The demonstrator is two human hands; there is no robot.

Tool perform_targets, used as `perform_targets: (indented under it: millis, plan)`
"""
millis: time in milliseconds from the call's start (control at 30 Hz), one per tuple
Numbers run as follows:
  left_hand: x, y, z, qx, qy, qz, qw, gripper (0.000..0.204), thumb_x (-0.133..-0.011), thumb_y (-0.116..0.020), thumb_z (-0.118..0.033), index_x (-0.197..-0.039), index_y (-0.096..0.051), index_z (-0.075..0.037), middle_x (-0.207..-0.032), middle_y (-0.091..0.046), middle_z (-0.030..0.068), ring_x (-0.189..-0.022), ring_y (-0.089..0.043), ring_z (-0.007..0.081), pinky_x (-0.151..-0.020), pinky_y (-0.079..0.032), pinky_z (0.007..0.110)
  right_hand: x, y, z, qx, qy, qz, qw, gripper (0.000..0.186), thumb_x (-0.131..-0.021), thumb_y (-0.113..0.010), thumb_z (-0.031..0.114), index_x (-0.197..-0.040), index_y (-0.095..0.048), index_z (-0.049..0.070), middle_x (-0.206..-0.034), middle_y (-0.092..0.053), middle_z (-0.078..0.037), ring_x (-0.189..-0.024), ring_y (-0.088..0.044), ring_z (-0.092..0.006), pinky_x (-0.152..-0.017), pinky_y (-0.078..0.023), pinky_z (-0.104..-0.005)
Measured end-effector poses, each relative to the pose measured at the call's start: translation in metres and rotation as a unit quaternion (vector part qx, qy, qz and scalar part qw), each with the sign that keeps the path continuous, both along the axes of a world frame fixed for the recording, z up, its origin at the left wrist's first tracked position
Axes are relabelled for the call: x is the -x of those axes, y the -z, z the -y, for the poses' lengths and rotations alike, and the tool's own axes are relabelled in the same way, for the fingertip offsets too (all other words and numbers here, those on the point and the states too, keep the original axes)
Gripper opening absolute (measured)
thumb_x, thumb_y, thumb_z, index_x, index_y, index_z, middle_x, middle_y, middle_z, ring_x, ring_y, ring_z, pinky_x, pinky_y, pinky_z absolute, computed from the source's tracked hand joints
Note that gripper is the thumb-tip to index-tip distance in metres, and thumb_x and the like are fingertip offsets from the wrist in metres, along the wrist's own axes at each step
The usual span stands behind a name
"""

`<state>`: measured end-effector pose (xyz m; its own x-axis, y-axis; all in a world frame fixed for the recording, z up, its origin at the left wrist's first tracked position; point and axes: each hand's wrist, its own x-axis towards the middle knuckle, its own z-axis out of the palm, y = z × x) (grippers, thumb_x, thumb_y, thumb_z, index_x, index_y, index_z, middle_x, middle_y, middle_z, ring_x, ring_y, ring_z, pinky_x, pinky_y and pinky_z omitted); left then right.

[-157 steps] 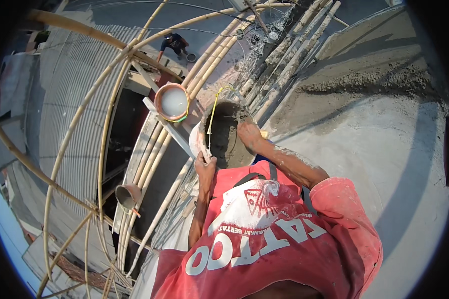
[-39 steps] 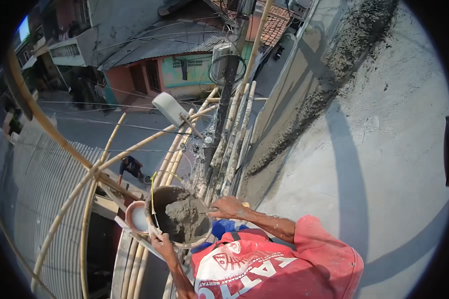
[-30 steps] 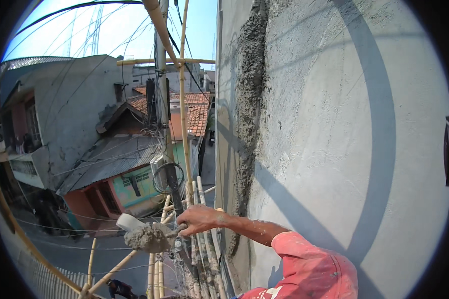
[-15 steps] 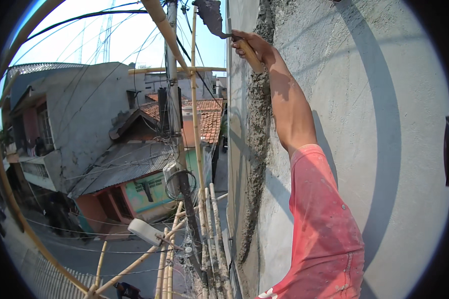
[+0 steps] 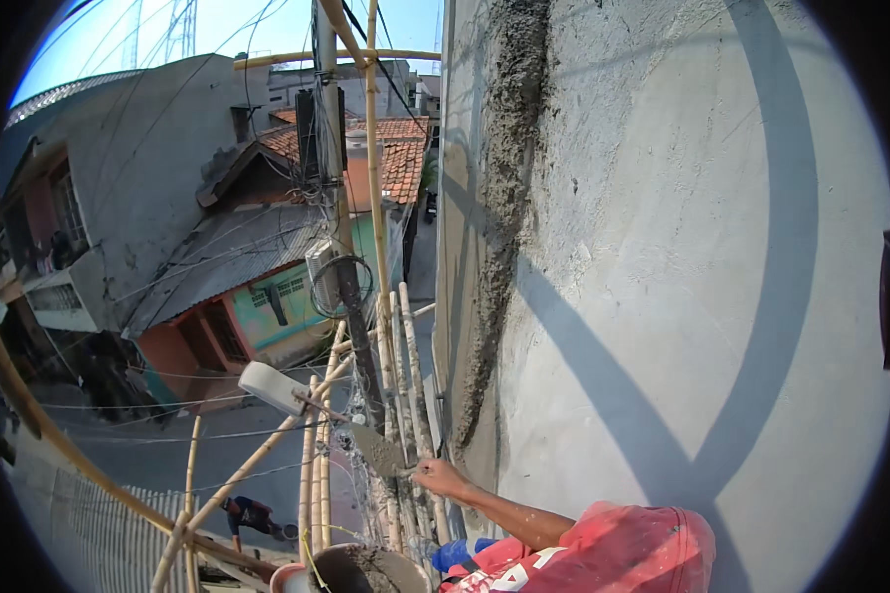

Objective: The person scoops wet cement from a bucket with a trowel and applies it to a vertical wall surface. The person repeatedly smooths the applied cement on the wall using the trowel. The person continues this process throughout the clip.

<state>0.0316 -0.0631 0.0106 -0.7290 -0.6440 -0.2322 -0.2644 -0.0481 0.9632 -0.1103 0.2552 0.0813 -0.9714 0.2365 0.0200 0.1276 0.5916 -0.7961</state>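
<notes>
My right hand [image 5: 439, 477] is closed round the handle of a trowel [image 5: 378, 452], its arm in a red sleeve reaching in from the lower right. The trowel's grey, mortar-smeared blade points left, a little above a bucket [image 5: 415, 570] at the lower edge that holds wet grey mortar [image 5: 371, 565]. Beside the hand, a rough strip of mortar [image 5: 509, 168] runs down along the corner of the grey wall [image 5: 653, 247]. My left hand is out of the picture.
Bamboo scaffold poles [image 5: 405, 366] stand left of the wall, near a utility pole [image 5: 338, 198] with cables and a street lamp [image 5: 272, 386]. Far below, another person [image 5: 250, 516] is on the street. Houses with tiled roofs [image 5: 402, 158] lie beyond.
My right hand has come down with the trowel from high on the wall corner to just above the bucket. The view has tilted downward, bringing the bucket into sight.
</notes>
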Motion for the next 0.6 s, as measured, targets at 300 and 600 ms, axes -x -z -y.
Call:
perform_targets:
  millis: [300,600]
  plan:
    - [-0.014,-0.001,-0.004,-0.038,0.034,-0.025,0.998,0.013,-0.072,-0.054,-0.001,-0.083,-0.049,-0.004,-0.07,-0.044,-0.0032,-0.056,-0.038,0.0043,-0.049,-0.031,0.02,0.019,-0.101,0.005,-0.05,-0.324,0.054,0.943,0.035,-0.075,-0.063,0.028,-0.1,-0.058,0.004,-0.08,-0.06,-0.013,-0.073,-0.059,-0.0237,-0.064,-0.044,-0.0333]
    - [-0.009,-0.047,-0.007,0.022,0.08,-0.02,0.996,0.015,-0.07,-0.055,-0.005,-0.084,-0.053,0.001,-0.07,-0.047,-0.0016,-0.062,-0.042,0.0057,-0.055,-0.036,0.021,-0.017,0.053,0.116,-0.39,-0.476,-0.17,0.77,0.017,-0.067,-0.057,0.018,-0.075,-0.06,0.003,-0.067,-0.059,-0.01,-0.064,-0.059,-0.0236,-0.053,-0.045,-0.0344]
